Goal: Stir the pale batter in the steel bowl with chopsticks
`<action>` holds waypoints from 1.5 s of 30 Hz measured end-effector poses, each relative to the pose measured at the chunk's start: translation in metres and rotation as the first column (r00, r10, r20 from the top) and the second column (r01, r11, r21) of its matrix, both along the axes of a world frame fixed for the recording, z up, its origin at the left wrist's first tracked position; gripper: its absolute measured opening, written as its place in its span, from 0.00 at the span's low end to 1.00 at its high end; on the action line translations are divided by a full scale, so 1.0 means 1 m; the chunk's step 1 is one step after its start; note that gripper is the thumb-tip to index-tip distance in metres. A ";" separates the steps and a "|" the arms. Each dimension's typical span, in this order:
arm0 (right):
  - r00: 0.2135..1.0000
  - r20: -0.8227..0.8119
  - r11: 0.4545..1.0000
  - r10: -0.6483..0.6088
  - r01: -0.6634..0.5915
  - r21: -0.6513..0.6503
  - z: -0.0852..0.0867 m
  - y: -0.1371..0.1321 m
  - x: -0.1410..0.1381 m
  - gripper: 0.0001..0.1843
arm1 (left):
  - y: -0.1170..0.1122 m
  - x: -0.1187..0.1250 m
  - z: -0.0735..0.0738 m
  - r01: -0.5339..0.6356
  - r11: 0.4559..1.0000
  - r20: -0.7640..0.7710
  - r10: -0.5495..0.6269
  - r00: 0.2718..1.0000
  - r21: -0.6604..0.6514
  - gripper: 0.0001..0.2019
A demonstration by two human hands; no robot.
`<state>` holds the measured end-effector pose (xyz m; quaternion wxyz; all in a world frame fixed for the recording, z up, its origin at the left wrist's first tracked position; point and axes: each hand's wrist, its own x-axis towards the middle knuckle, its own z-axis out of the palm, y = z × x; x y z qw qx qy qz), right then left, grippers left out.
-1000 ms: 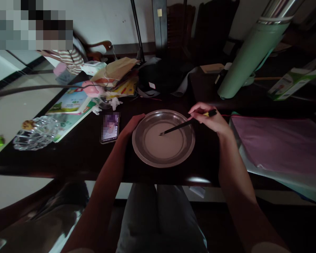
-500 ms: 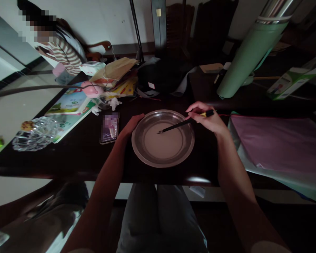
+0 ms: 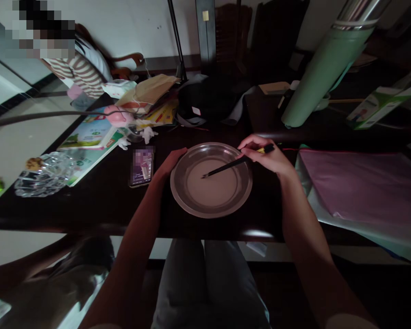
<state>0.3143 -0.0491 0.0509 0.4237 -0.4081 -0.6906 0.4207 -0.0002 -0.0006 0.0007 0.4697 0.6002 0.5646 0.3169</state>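
A round metal plate (image 3: 210,211) with a raised rim lies on the dark table in front of me. Along its left side, my left hand (image 3: 173,162) is closed at the rim, its fingers partly hidden. My right hand (image 3: 263,153), above the plate's right edge, pinches a slim black paintbrush (image 3: 226,167) with a gold-coloured band near its upper end. The brush slants down to the left, and its tip is over the plate's flat middle. Whether the tip touches the metal cannot be made out.
A phone (image 3: 142,167) lies left of my left forearm, near a clear glass dish (image 3: 44,178) and booklets (image 3: 92,157). Behind are a black bag (image 3: 212,98) and a tall green flask (image 3: 325,77). A pinkish folder (image 3: 363,183) lies right. A person in stripes (image 3: 85,77) sits far left.
The brush tip has shifted slightly left and down over the plate, with my right hand moving a little left. My left hand stays at the rim.
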 end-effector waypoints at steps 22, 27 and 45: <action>0.992 0.044 0.992 0.120 -0.117 -0.052 0.004 -0.005 0.010 0.06 | 0.003 -0.001 -0.002 0.012 1.000 -0.029 -0.011 1.000 0.027 0.21; 0.992 0.006 0.992 0.124 -0.124 -0.010 0.000 -0.005 -0.015 0.05 | 0.003 -0.001 -0.003 0.012 0.998 -0.045 -0.009 0.999 0.056 0.20; 0.998 0.003 0.998 0.059 -0.059 0.014 0.000 -0.002 -0.010 0.07 | -0.001 0.000 -0.001 -0.001 0.999 -0.013 0.002 1.000 0.036 0.20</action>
